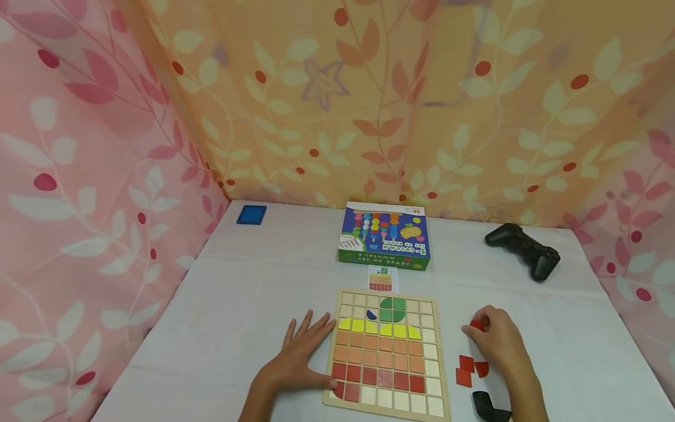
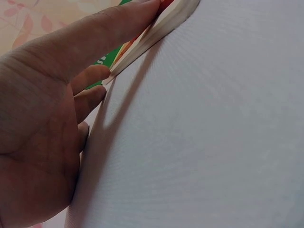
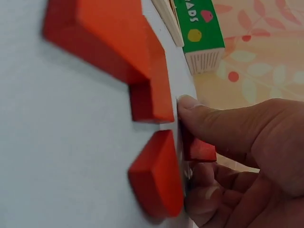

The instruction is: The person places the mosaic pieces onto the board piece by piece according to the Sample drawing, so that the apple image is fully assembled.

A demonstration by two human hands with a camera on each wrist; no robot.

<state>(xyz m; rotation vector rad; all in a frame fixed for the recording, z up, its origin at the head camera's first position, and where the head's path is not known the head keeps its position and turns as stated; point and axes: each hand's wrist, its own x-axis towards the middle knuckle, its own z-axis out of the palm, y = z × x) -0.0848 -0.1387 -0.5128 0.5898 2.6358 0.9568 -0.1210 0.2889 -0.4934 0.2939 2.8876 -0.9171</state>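
Observation:
A wooden grid board [image 1: 418,403] carries rows of yellow, orange and red pieces, with a green shape [image 1: 392,309] and a small dark blue piece [image 1: 371,315] near its far end. My left hand [image 1: 295,366] lies at the board's left edge with fingers spread, its thumb resting on the near left corner. To the right of the board, my right hand [image 1: 498,337] pinches a red block [image 3: 199,149] between thumb and fingers, low over the table. Closer to me lie two red square blocks [image 1: 466,363] and a red block with a rounded side [image 3: 159,175].
Beyond the board are a small pattern card [image 1: 382,280] and a bead-set box [image 1: 385,237]. A black game controller [image 1: 522,252] sits at the far right, a blue square tray [image 1: 251,214] at the far left. Beside my right forearm is a black curved object [image 1: 487,407].

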